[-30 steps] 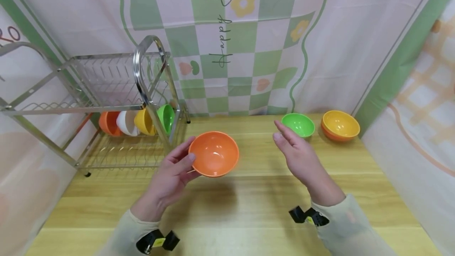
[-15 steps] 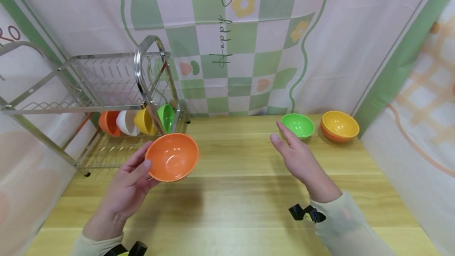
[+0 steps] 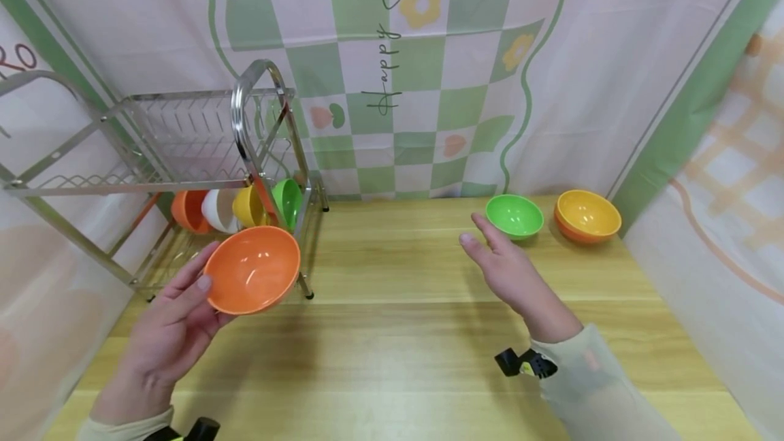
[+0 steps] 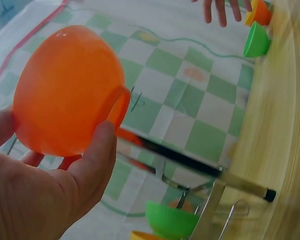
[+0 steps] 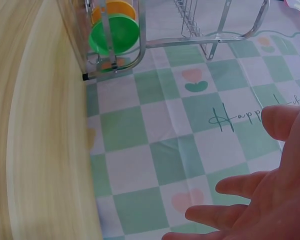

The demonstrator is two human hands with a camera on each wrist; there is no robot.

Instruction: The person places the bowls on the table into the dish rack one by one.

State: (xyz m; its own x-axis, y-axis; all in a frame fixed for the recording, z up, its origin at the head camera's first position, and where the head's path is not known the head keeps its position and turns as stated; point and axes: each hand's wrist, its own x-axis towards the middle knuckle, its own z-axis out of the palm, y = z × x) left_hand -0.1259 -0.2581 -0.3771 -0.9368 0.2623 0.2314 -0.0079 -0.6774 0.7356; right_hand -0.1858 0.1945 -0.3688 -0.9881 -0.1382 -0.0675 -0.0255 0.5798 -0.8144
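My left hand [image 3: 174, 332] grips an orange bowl [image 3: 253, 269] by its left side, thumb at the rim and fingers beneath. The bowl is held above the table, mouth tilted toward the head camera, overlapping the front of the dish rack [image 3: 245, 128]. In the left wrist view the orange bowl [image 4: 70, 90] shows its outside and foot ring, with fingertips at the foot. My right hand [image 3: 517, 278] hovers over the table at the right with fingers extended and nothing held. It is nearest the green bowl [image 3: 514, 216], which stands upright on the table.
A yellow bowl [image 3: 588, 215] nests in an orange one at the back right. On the rack's lower tier, orange [image 3: 190, 211], white [image 3: 220, 211], yellow [image 3: 248, 207] and green [image 3: 288, 201] bowls stand on edge in a row. A printed curtain [image 3: 404, 73] hangs behind the wooden table [image 3: 392, 359].
My left hand has carried the orange bowl leftward from mid-table to the front of the rack. The right hand has stayed almost in place, its thumb spreading a little from the fingers.
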